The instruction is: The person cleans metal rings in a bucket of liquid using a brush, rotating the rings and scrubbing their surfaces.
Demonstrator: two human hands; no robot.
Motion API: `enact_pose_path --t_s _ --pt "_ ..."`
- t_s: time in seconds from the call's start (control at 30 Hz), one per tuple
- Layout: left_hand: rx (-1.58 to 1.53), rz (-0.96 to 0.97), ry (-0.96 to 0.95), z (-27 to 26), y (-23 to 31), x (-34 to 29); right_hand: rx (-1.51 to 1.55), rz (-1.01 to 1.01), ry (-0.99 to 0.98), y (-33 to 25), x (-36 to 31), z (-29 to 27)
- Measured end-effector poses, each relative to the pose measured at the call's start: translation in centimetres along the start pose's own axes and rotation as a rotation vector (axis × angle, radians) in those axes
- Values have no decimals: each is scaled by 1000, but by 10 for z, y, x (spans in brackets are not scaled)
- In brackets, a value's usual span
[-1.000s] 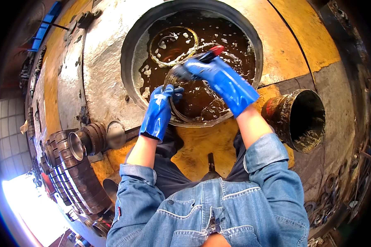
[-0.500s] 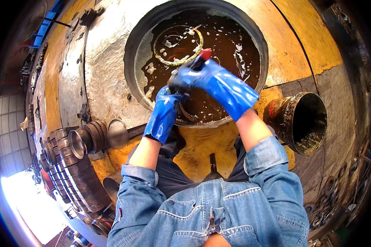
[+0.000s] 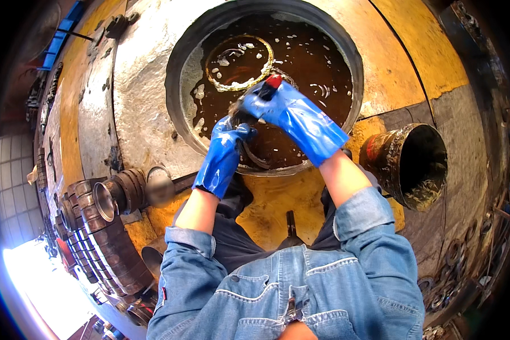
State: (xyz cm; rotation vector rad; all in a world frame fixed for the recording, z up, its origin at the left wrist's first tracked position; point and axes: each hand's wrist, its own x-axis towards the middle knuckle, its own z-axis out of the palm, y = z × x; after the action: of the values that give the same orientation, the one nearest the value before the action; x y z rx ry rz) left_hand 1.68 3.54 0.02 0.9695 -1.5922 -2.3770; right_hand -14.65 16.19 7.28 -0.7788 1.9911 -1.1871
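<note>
Both my hands, in blue rubber gloves, work over a round black-rimmed tub [image 3: 175, 73] of brown liquid. My right hand [image 3: 275, 105] is closed around a brush [image 3: 272, 81] with a red end and a dark body; its bristle end points down-left toward my left hand. My left hand [image 3: 228, 141] is closed on a dark curved metal ring [image 3: 256, 156], partly hidden by the gloves, at the tub's near side. Beyond my hands, a thin yellowish ring [image 3: 239, 86] lies at the liquid's surface amid pale foam.
A grimy open bucket [image 3: 379, 156] lies tipped to the right of the tub. Stacked metal rings and cylinders [image 3: 110, 238] stand at the left. More rings [image 3: 450, 260] lie at the lower right. Worn yellow and grey plates [image 3: 394, 62] cover the floor.
The view has shifted slightly, moving the tub a little left in it. My right hand and the brush have moved slightly down toward my left hand, which keeps its hold on the metal ring.
</note>
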Motion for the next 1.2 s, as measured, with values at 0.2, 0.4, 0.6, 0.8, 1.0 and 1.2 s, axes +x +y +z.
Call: enact_pose_path --t_s 0.2,0.4,0.6,0.8,1.0,1.2 --pt "32 -3 -7 5 11 -8 -22 282 413 62 5 -27" --pt "54 -47 65 5 8 4 -549 606 315 81 21 -34" --pt "-14 -40 10 -2 7 3 76 47 -104 15 1 -19" --pt "-61 15 -174 4 15 -1 -108 135 50 14 18 -15" --pt "-73 -40 -115 -6 7 7 160 -103 -99 20 14 -2" --pt "-75 -7 -198 6 11 4 21 136 79 33 30 -18"
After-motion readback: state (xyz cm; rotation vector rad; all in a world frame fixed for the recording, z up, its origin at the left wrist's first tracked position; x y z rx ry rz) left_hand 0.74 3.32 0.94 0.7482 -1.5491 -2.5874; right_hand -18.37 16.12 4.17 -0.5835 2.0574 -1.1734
